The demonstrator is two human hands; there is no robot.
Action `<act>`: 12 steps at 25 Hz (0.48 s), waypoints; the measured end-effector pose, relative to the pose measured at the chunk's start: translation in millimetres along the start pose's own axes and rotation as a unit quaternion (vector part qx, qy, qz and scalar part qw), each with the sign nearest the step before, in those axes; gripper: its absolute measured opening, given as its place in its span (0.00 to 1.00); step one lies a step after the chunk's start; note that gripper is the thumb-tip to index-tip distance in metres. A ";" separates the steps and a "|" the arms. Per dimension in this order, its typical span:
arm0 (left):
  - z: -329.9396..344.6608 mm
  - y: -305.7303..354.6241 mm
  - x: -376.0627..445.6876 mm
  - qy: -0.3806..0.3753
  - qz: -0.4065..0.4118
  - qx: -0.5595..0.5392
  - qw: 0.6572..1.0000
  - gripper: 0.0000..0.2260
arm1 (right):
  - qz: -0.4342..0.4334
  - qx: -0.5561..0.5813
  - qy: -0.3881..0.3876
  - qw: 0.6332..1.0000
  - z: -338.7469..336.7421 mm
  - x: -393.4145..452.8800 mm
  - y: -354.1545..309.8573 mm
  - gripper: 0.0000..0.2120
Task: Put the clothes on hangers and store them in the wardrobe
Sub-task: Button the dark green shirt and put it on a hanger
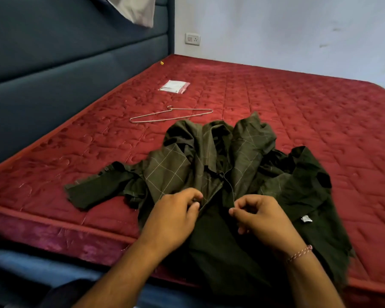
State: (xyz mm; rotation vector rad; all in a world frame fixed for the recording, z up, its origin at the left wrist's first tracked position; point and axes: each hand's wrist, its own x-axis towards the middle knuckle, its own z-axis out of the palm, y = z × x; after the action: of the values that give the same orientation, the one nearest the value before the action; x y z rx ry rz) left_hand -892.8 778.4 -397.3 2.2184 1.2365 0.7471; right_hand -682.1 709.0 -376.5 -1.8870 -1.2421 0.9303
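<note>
No writing can be read on the small white tag (306,218) sewn inside the shirt (209,165), nor on the clear packet (174,86) lying farther up the bed. The shirt is dark olive with thin pale checks, crumpled and opened out on the near edge of the red mattress (298,107), collar away from the person, 1 sleeve trailing left. The left hand (176,216) pinches the front edge with curled fingers; the right hand (260,215) pinches the facing edge likewise. A wire hanger (171,115) lies flat beyond the shirt, apart from it, its long side running left to right.
</note>
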 end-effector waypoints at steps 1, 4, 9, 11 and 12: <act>1.4 -2.1 2.3 0.009 -0.011 0.005 1.000 0.09 | 0.007 0.038 0.004 0.999 0.5 -3.1 2.3 0.05; 7.1 -2.5 4.8 -0.030 -0.019 0.061 0.998 0.08 | 0.017 0.124 0.011 0.992 4.7 -10.0 11.1 0.05; 9.0 7.1 -0.9 -0.071 0.000 0.121 0.990 0.09 | 0.018 0.132 0.014 0.991 6.9 -9.2 14.6 0.04; 8.1 10.9 1.6 -0.073 0.002 0.134 0.988 0.06 | 0.016 0.128 0.017 0.991 8.4 -8.5 15.8 0.04; 7.8 12.4 3.3 -0.071 -0.002 0.137 0.988 0.05 | 0.014 0.127 0.020 0.992 8.8 -8.2 16.2 0.04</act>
State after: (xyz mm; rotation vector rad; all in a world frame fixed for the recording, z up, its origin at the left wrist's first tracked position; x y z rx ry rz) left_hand -878.7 774.2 -394.2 2.4379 1.3397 0.4282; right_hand -684.7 697.6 -393.0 -1.7165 -1.0242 1.0101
